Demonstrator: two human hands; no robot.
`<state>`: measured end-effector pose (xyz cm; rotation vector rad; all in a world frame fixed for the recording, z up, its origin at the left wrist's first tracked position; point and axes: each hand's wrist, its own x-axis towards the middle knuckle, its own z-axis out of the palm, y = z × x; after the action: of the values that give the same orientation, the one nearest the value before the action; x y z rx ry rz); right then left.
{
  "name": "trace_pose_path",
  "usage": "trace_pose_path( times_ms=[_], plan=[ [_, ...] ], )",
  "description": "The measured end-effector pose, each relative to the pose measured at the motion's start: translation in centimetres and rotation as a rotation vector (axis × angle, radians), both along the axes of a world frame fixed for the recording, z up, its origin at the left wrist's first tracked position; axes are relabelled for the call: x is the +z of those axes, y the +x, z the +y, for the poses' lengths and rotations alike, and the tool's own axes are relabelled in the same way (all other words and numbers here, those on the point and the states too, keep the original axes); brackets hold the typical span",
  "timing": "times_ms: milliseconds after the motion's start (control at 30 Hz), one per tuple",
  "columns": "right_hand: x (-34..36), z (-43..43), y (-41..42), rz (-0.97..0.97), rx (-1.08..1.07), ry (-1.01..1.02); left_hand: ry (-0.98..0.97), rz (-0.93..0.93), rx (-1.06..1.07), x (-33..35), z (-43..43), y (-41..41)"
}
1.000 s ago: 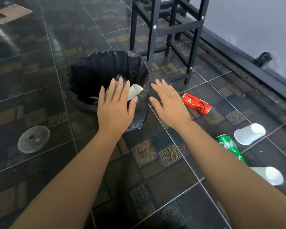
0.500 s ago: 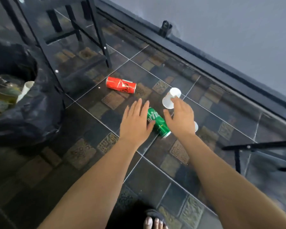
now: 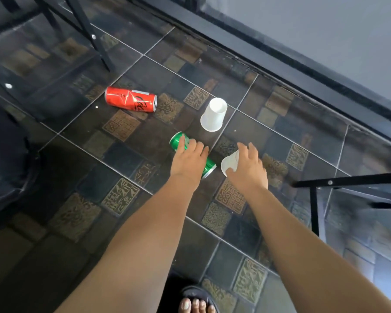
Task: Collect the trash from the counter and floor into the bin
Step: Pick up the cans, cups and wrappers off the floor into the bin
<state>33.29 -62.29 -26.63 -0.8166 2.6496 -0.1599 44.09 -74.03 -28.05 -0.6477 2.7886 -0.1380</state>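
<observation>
Fingers (image 3: 190, 146) of the left hand (image 3: 187, 162) are lying spread and slightly curled over the green can (image 3: 177, 141), touching its top side without yet wrapping around it — the can is lying on its side on the floor (image 3: 127, 161), its silver end poking out beside the wrist. Just to the right, the right hand (image 3: 248, 168) is curling its fingers over a white paper cup (image 3: 229, 164) that is lying tipped on the tiles, thumb below its rim and fingers across its side; whether the grip is fully closed I cannot tell. A second white cup (image 3: 213, 115) is sitting mouth-down on the floor beyond both hands, apart from them. Farther left a dented red can (image 3: 131, 102) is lying on its side, well clear of the hands. A dark shape at the left edge is blurred — possibly the bin, though I cannot tell. Black metal furniture legs (image 3: 95, 39) are standing at the upper left, and a sandalled foot (image 3: 198, 301) is showing at the bottom edge.
</observation>
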Motion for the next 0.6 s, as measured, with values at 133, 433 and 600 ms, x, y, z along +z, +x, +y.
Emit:
trace_pose_path(
  times_ms=[133,433,600],
  plan=[
    [-0.2,0.0,0.1,0.0,-0.009,-0.068,0.05,0.044,0.082,-0.5,-0.5,0.9],
    [3.5,-3.2,2.3,0.071,0.025,-0.357,0.253,0.485,0.565,2.8,-4.0,5.7],
    [6.8,-8.3,5.2,0.082,0.108,-0.544,0.326,0.776,0.739,7.4,-6.9,8.8]
  ],
)
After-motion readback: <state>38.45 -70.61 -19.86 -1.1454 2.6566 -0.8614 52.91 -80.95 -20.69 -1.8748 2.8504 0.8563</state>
